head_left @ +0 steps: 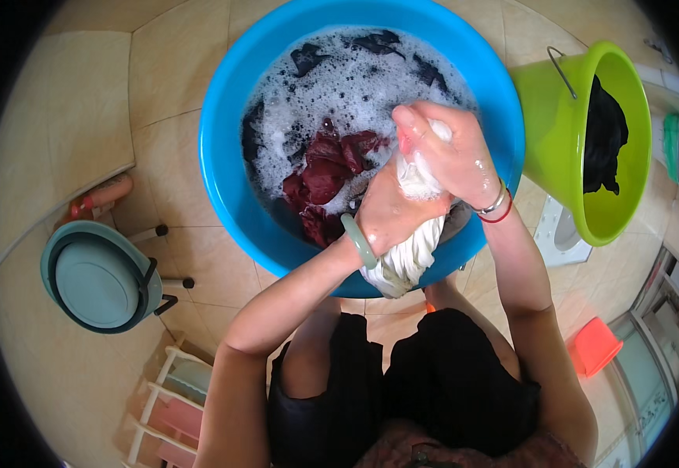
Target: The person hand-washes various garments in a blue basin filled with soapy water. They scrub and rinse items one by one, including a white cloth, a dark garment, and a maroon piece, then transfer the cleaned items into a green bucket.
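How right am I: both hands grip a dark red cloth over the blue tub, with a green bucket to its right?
Not quite: the head view shows white cloth, not dark red, in the left hand and right hand. The rest stands.

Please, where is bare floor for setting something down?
Bare floor tiles lie between the blue tub and the left wall. Crowded: right of it, by the green bucket, and over the tub, where left hand and right hand grip white cloth.
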Motion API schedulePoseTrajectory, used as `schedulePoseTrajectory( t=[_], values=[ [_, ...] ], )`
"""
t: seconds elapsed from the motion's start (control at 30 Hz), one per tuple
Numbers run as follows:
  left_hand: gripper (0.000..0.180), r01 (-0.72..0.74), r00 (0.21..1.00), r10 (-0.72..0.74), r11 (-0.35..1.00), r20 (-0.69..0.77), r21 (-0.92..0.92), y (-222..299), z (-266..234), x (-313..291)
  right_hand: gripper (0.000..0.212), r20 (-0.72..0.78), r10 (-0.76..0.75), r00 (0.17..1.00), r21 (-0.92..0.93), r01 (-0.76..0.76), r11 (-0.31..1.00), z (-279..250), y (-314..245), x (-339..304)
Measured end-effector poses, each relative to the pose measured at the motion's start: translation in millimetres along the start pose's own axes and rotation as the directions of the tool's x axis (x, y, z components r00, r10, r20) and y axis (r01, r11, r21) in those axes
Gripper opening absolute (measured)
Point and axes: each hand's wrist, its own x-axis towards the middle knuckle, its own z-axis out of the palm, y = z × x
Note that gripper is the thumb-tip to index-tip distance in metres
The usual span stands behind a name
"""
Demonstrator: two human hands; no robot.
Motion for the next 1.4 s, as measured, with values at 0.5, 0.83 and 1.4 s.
schedulePoseTrajectory(
  t=[0.5, 0.83, 1.4],
  values=[
    [0.064, 0.026, 0.994, -0.025, 1.000, -0.104, 0.001, -48.3, -11.0, 15.8, 0.031, -0.052, 0.169, 0.984, 0.111, -0.163, 0.980, 2.0, 55.5, 10.4],
    [0.098, -0.284, 0.932, 0.204, 0.925, -0.299, -0.252, 21.5, -12.2, -7.9, 0.094, 0.190, 0.116, 0.975, 0.232, -0.159, 0.960, -5.6, 40.4, -35.9],
    [0.065, 0.236, 0.966, -0.215, 0.503, 0.144, -0.832, 10.2, -42.7, -32.8, 0.061, -0.051, 0.133, 0.990, 0.804, -0.039, 0.593, -17.4, -13.7, -41.8]
  ],
)
